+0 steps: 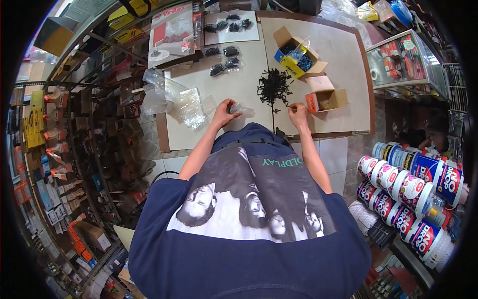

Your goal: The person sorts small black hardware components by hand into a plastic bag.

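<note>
My left hand (226, 113) is closed around the edge of a small clear plastic bag (243, 109), over the near part of the table. Beside the lower right of a pile of black screws (274, 85), my right hand (299, 115) has its fingertips pressed together. Whatever they hold, if anything, is too small to make out. To the left of my left hand lies a stack of flat clear plastic bags (191, 107). Filled bags of black screws (231, 62) rest farther back, and more lie on a white board (244, 32).
An orange open box (326, 99) stands to the right of my right hand. Behind it, a yellow box (296, 57) holds blue pieces in plastic. A large Vinilex box (172, 37) sits at the back left. Paint tubs (398, 214) are stacked at right; crowded shelves (59, 164) run along the left.
</note>
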Available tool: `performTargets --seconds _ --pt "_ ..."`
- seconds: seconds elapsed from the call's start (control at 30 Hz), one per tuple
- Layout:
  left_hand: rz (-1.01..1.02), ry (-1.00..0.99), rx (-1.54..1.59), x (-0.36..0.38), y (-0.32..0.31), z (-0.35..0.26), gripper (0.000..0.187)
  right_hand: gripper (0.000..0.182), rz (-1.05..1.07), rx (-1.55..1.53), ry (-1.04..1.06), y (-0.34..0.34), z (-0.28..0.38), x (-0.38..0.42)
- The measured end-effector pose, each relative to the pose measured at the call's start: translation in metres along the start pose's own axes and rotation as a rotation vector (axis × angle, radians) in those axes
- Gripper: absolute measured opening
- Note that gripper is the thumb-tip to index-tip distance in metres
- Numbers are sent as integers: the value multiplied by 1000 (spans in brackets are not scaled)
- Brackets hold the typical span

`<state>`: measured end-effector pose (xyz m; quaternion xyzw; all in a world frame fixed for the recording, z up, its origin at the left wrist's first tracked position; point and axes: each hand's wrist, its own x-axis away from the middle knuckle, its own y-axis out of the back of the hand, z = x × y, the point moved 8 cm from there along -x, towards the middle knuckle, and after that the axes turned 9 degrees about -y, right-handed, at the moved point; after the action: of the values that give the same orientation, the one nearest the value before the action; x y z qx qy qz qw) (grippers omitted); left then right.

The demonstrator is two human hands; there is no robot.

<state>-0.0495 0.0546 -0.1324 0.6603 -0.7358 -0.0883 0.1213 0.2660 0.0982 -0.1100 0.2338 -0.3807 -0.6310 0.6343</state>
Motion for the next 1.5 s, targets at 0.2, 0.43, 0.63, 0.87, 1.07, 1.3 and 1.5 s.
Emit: performTargets --seconds 0.2,0.43,0.63,0.87,1.07,1.3,1.5 --pt "-5 -22 0 -1 -1 7 41 18 274 -226 109 -15 97 7" --pt "6 2 -2 1 1 -4 40 27 496 -216 342 -46 171 31" --pt "31 -20 -25 2 1 -15 39 25 431 -186 85 -41 112 9" --pt "-41 21 -135 -8 5 -26 41 24 536 -139 89 -58 106 17" --pt "-81 -88 -279 -5 16 -46 61 33 638 39 297 -83 127 34" --pt "-151 -254 -380 17 26 -58 53 40 626 228 511 -104 129 53" --pt "-176 -284 -432 30 34 -60 42 25 497 192 465 -93 124 59"
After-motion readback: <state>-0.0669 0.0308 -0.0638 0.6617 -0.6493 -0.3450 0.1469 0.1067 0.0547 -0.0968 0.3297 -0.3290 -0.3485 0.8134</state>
